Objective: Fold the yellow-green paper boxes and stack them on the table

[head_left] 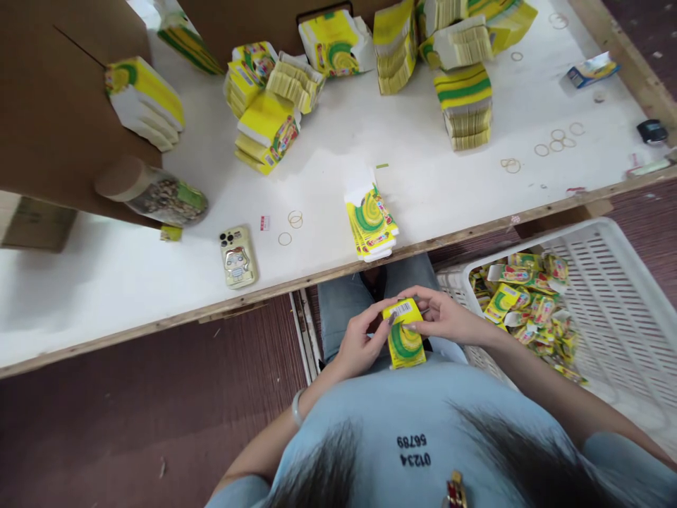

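Note:
A small yellow and green carton stands upright in front of my chest, its barcoded top flap facing up. My left hand grips its left side with the fingers curled round it. My right hand pinches the top flap from the right. A short stack of flat yellow cartons lies on the white table near its front edge, just beyond my hands.
A white plastic crate at my right holds several folded cartons. Stacks of flat cartons fill the back of the table. A phone, a jar, loose rubber bands and brown cardboard lie there too.

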### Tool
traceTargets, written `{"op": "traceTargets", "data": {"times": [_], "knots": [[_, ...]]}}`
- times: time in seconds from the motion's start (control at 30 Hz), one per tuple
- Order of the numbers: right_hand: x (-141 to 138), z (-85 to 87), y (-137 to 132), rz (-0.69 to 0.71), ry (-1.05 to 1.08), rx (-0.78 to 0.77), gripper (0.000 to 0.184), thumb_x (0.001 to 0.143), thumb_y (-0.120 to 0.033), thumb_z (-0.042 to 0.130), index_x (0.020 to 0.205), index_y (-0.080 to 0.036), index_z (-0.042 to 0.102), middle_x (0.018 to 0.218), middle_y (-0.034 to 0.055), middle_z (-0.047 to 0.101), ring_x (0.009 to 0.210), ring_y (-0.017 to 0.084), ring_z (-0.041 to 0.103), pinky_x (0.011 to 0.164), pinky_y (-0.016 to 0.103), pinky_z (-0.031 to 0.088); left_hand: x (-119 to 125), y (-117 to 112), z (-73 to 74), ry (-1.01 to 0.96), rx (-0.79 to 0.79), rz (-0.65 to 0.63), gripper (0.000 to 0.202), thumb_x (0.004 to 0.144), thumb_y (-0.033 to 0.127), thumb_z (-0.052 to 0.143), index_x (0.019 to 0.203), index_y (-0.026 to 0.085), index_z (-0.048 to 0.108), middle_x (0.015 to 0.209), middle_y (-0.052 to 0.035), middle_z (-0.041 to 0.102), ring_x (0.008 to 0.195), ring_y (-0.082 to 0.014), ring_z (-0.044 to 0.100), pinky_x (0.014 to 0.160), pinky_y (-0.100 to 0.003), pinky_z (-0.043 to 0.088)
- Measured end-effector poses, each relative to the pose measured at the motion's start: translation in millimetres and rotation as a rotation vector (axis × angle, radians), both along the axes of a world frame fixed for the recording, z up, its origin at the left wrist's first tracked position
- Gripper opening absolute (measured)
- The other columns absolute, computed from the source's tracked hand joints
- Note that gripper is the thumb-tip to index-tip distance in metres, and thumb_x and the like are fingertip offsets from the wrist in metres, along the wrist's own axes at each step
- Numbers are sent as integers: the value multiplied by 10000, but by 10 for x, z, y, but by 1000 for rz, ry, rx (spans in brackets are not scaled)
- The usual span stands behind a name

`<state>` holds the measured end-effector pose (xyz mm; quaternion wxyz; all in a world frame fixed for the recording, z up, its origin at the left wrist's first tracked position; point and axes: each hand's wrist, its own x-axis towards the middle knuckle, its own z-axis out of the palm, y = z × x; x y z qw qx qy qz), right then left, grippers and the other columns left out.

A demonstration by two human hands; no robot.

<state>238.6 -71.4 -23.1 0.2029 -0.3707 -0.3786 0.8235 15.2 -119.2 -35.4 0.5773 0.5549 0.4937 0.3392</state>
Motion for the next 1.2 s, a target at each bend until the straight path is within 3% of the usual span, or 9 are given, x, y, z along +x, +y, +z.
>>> {"op": "traceTargets", "data": {"times": [0.17,0.33,0.43,0.53,0.63,0.7,0.87,1.0,1.2], "knots": [[56,-17,-28,77,48,-56,599,852,-402,799,1404,-257,617,1212,55,769,1022,182,755,805,309,650,-10,-56,-44,54,97,-60,490,1049,446,454,1472,210,530,1336,-146,699,1133,-249,709,955,-363,580],[-70,-195,-201,-221,-111,117,408,903,-517,704,1217,-257,733,1061,40,800,851,175,758,678,293,640,-64,134,73,163,189,-267,618,1069,413,380,1638,219,236,1039,-89,738,759,-184,686,725,-305,565],[260,-241,-157,-500,-385,347,387,934,-571,624,1114,-241,722,991,65,782,753,188,719,616,308,601,-155,666,190,289,477,-284,434,1045,402,465,1428,232,576,948,-66,714,819,-187,660,782,-301,542],[961,-182,-85,-705,-1037,699,477,979,-613,467,1120,-219,696,995,142,736,779,273,692,671,431,572,-252,1491,236,366,671,27,305,1046,369,478,1230,220,671,1038,-86,695,917,-185,633,799,-294,525],[1527,-90,-123,-531,-1730,932,656,974,-661,416,1282,-136,662,1036,301,687,975,466,671,780,603,502,-297,2328,186,459,717,277,499,928,389,701,1359,180,560,1246,-146,625,1154,-237,568,902,-338,505],[1642,-67,-173,-465,-1900,1018,761,961,-692,415,1382,-85,597,1079,356,673,1017,521,650,796,630,478,-291,2743,129,572,642,295,660,748,369,890,1285,129,591,1177,-144,637,1112,-254,564,975,-388,466],[1265,-163,-13,-516,-1654,1215,615,985,-609,482,1301,-109,650,1108,260,730,1043,413,685,900,560,541,-311,3114,70,624,509,130,182,881,269,759,802,146,651,851,-63,663,876,-198,592,937,-377,459],[707,-117,412,-586,-1329,1362,439,1000,-505,535,1226,-155,674,1117,175,755,1055,321,703,1033,527,524,-449,2999,217,605,773,183,142,950,204,646,811,176,635,1146,-111,695,1130,-223,606,1041,-391,426],[-394,265,998,-751,-776,1519,547,991,-474,563,1452,-193,479,1374,185,639,1311,333,591,1149,564,451,-384,2439,659,365,925,388,381,1042,537,457,860,211,534,675,35,486,565,-107,473,560,-244,376]]}}
